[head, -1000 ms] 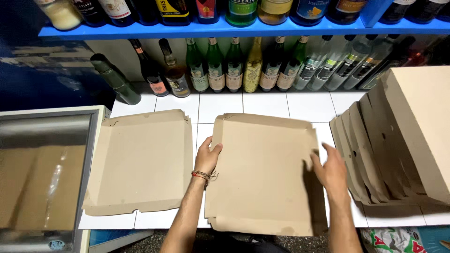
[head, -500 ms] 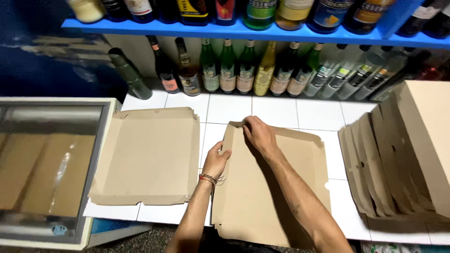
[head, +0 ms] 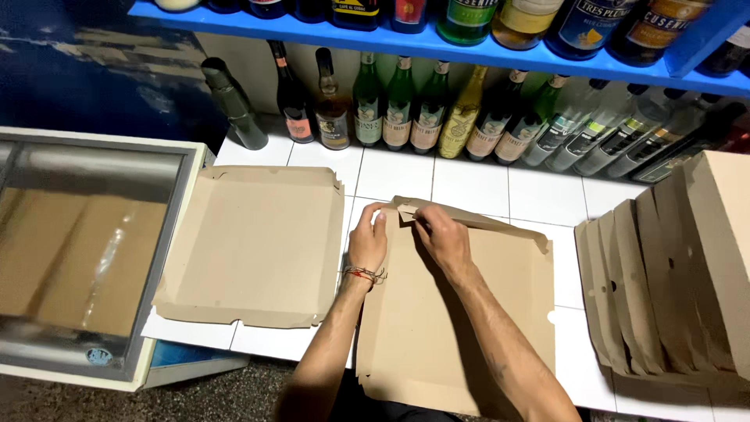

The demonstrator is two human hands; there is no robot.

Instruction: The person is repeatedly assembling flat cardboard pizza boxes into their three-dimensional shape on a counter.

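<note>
Folding up the far edge of a flat cardboard box blank (head: 461, 312), that looks like the step in hand right now. The blank lies on the white tiled surface (head: 469, 184), dead centre, with its 12 o'clock flap lifted off the tiles. The left hand (head: 367, 244) sits at the blank's 11 o'clock corner, fingers curled down and pressing on the board's edge. The right hand (head: 441, 234) is just beside it, at its 3 o'clock, pinching a small corner tab (head: 406, 211) between thumb and fingertips. Both forearms reach in from 6 o'clock, the right one angled across the blank. By my reading, the next move calls for tucking that tab inside the raised wall while the left hand keeps the corner steady. At 9 o'clock lies an already shaped tray (head: 254, 246); at 3 o'clock, a stack of folded boxes (head: 664, 273) leans.
</note>
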